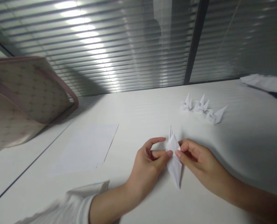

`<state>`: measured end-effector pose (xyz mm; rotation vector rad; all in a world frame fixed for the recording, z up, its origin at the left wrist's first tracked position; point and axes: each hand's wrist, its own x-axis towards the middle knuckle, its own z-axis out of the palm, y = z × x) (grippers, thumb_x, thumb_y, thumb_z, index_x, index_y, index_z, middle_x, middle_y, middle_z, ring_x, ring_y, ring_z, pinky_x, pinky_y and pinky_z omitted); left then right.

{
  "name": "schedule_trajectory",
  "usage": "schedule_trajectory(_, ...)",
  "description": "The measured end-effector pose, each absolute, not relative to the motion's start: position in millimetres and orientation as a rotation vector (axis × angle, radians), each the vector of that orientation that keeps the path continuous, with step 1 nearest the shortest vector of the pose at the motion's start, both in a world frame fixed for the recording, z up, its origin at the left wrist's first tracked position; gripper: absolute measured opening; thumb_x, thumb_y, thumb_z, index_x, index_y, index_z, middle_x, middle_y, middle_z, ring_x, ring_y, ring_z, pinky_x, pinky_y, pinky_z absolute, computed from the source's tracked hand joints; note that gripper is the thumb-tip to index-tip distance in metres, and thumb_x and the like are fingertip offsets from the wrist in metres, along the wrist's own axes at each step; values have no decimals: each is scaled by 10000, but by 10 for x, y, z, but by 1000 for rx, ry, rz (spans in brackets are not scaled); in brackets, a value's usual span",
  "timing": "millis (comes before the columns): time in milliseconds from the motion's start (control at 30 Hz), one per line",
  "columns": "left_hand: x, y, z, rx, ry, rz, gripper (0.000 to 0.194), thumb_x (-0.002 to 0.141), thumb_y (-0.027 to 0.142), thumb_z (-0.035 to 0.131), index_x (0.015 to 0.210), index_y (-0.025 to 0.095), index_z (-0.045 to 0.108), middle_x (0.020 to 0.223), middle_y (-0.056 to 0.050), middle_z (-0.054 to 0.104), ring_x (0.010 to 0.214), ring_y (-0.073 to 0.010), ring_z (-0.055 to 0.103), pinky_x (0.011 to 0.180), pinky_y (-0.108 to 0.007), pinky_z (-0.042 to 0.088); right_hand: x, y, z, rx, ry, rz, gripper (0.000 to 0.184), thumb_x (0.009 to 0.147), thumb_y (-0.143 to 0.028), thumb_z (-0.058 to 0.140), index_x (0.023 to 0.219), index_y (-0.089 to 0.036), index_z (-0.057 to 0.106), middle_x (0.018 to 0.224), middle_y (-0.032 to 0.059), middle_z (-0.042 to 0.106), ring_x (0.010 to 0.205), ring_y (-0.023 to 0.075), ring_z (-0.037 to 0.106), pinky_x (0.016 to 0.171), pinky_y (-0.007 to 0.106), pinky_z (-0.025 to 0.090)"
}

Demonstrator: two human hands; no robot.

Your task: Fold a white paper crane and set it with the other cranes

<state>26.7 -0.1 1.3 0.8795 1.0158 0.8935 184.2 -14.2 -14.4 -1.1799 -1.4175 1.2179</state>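
A white folded paper (175, 169), long and diamond-shaped with a split point at its far end, is held above the table between both hands. My left hand (147, 165) pinches its left edge with the thumb on top, while the index finger is raised away from it. On the opposite edge, my right hand (196, 158) grips the paper with the thumb on top and curled fingers behind. Several small white folded paper cranes (201, 105) stand close together farther back on the right.
White sheets of paper (87, 146) lie on the white table (138, 115) at the left. A patterned bag with pink handles (23, 99) stands at the far left. Window blinds (119, 46) rise behind the table. Crumpled-looking paper (265, 82) lies at the back right over something dark.
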Motion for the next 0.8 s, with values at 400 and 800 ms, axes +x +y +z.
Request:
schedule_trajectory(400, 253, -3, 23, 975, 1017, 812, 200, 722, 298, 723, 749, 102, 744, 568, -13, 597, 524, -81, 442, 523, -212, 309, 1876, -68, -194, -1083, -1133, 1406, 279, 742, -260, 696, 906, -221, 474, 804, -27, 581, 773, 128, 576, 700, 243, 451)
schedule_trajectory(800, 273, -22, 55, 928, 958, 859, 140, 722, 207, 747, 836, 128, 766, 587, -11, 668, 543, -76, 542, 567, -174, 403, 1901, -44, -138, -1178, -1279, 1415, 164, 760, -309, 669, 731, -173, 583, 675, -21, 598, 646, 123, 556, 615, 246, 440)
